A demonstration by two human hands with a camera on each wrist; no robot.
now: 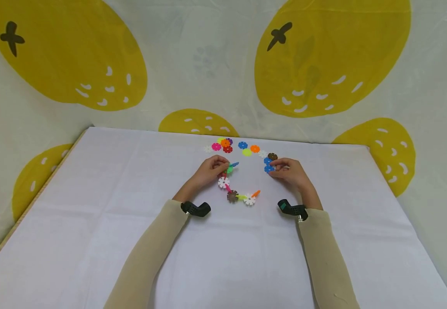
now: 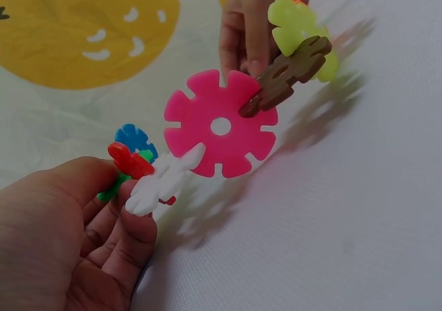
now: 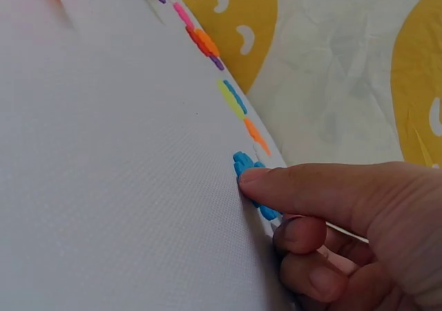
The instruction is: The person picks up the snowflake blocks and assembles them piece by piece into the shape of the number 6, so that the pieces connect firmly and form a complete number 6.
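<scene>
A chain of notched plastic interlocking discs hangs from my left hand (image 1: pixel 212 168), which pinches it near the green disc (image 1: pixel 229 170) and the red disc (image 2: pixel 130 160). Along the chain come a white disc (image 2: pixel 164 181), a pink disc (image 2: pixel 219 124), a brown disc (image 2: pixel 286 76) and a yellow-green disc (image 2: pixel 293 24). At its other end are a white disc (image 1: pixel 249 199) and an orange disc (image 1: pixel 256 194). My right hand (image 1: pixel 290 171) holds a blue disc (image 1: pixel 269 169) between thumb and forefinger at the table surface. Another blue disc (image 1: pixel 267 160) lies beside it, partly hidden by the fingers.
Loose discs lie along the back of the white-covered table (image 1: pixel 223 266): a pink disc (image 1: pixel 216 146), a dark red disc (image 1: pixel 228 149), a blue disc (image 1: pixel 242 145), an orange disc (image 1: pixel 255 148), a brown disc (image 1: pixel 272 156) and several others. A patterned cloth (image 1: pixel 200 64) hangs behind.
</scene>
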